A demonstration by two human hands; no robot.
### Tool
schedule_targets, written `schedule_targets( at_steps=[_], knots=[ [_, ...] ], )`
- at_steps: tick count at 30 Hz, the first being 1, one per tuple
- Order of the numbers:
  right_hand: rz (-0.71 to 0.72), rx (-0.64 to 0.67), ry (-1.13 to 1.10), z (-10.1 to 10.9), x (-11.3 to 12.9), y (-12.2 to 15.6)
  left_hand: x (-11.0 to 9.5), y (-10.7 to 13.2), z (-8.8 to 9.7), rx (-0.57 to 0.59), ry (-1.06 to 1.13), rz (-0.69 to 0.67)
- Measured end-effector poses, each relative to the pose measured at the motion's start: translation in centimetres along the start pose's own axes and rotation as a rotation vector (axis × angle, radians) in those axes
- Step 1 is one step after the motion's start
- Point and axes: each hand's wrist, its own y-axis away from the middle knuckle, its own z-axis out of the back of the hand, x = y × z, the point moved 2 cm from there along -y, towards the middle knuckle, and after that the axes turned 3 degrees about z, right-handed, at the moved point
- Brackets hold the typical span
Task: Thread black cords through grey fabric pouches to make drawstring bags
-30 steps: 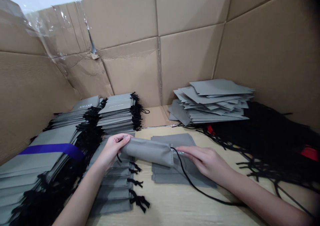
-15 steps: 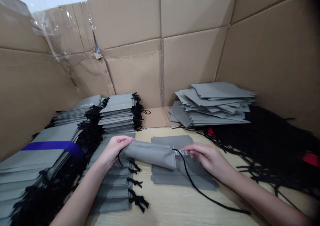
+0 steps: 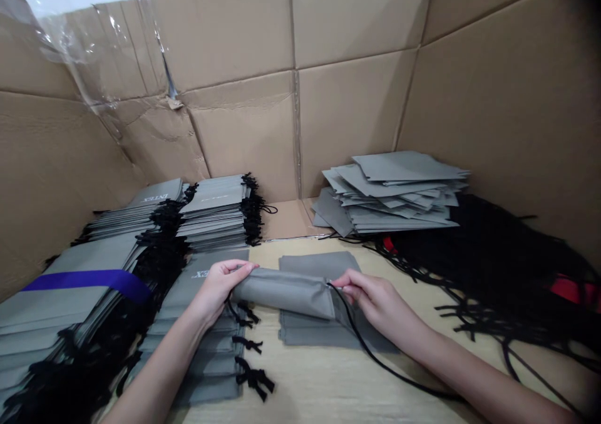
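Two bare hands hold a rolled grey fabric drawstring pouch point(image 3: 282, 292) above the pale wooden desk point(image 3: 300, 392). The left hand's point(image 3: 218, 289) fingers point(image 3: 230, 270) are closed around the roll's left end, while the right hand's point(image 3: 375, 302) fingers point(image 3: 345, 284) pinch its open right end, beside a thin black cord point(image 3: 375, 364) that trails down across the desk. Under the roll lies a flat grey pouch point(image 3: 314, 330). Left of it, an overlapping row of grey pouches point(image 3: 201, 355) ends in knotted black cords. Further left sits a stack of grey pouches tied with a purple band point(image 3: 84, 279), and behind it are stacks printed "INTEX" point(image 3: 216, 198). To the far right lie a tangled heap of black cords point(image 3: 488, 255) with red patches point(image 3: 570, 290) and a loose pile of grey pouches point(image 3: 389, 192). Tan corrugated cardboard walls point(image 3: 235, 142) rise behind everything.
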Motion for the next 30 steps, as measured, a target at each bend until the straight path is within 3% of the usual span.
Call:
schedule_targets(
  at_steps=[4,11,19,30],
  knots=[
    [-0.071,0.02,-0.056,-0.3,0.1,0.2,0.2,0.1,-0.5,0.004,-0.023,0.004],
    [-0.301,0.111,-0.379,-1.0,-0.8,-0.5,-0.3,0.5,-0.9,0.03,-0.093,-0.033],
    [-0.509,0.183,-0.568,-1.1,-0.2,-0.3,-0.8,0.7,-0.5,0.05,-0.167,-0.085],
    [-0.329,-0.086,-0.441,-1.7,-1.0,0.0,-1.0,1.0,-1.1,0.091,-0.185,-0.113]
  ],
)
